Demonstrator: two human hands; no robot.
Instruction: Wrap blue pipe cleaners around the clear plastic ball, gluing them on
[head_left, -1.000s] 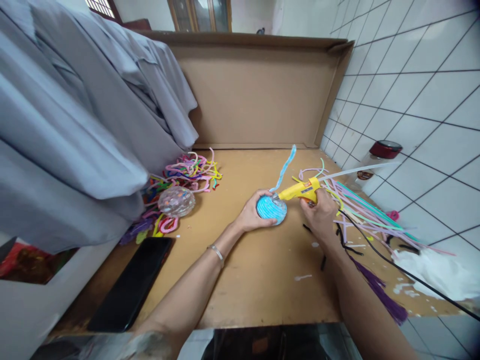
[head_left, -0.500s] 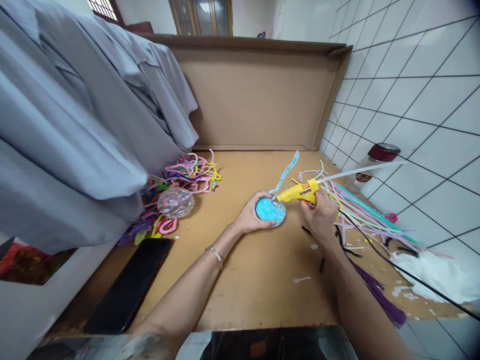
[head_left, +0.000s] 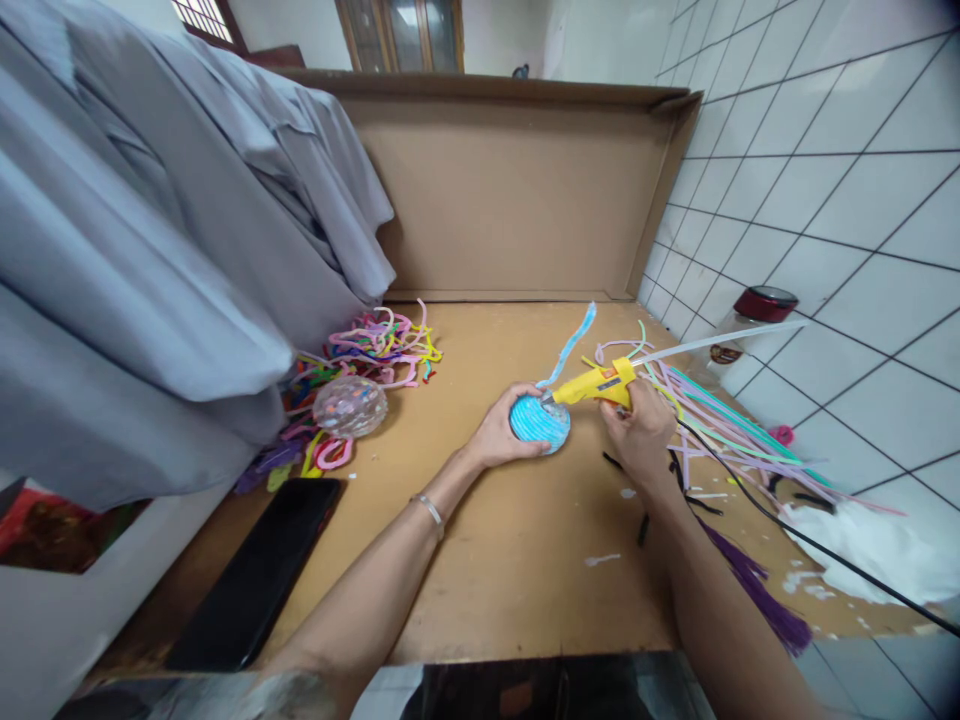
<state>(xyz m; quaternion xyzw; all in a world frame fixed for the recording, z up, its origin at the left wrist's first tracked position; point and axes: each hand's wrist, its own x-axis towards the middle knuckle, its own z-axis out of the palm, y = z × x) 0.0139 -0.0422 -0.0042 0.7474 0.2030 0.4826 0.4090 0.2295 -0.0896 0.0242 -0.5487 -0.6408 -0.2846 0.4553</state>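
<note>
My left hand curls around the side of a round object wrapped in blue pipe cleaner. A loose blue tail of the pipe cleaner rises from its far edge. In my right hand is a yellow hot glue gun, its metal nozzle at the top of the wrapped object, where a clear patch shows. A long translucent glue stick sticks out of the gun's back, and a black cord trails off to the right.
Left lie tangled pipe cleaners, a clear faceted ball and a black phone. Right are straight pipe cleaners, a red-lidded jar, a purple tassel and white tissue. Grey cloth hangs left; cardboard stands behind.
Hardly anything differs. The nozzle stays at the top of the blue-wrapped object, and both hands keep their hold; the whole view shifts very slightly.
</note>
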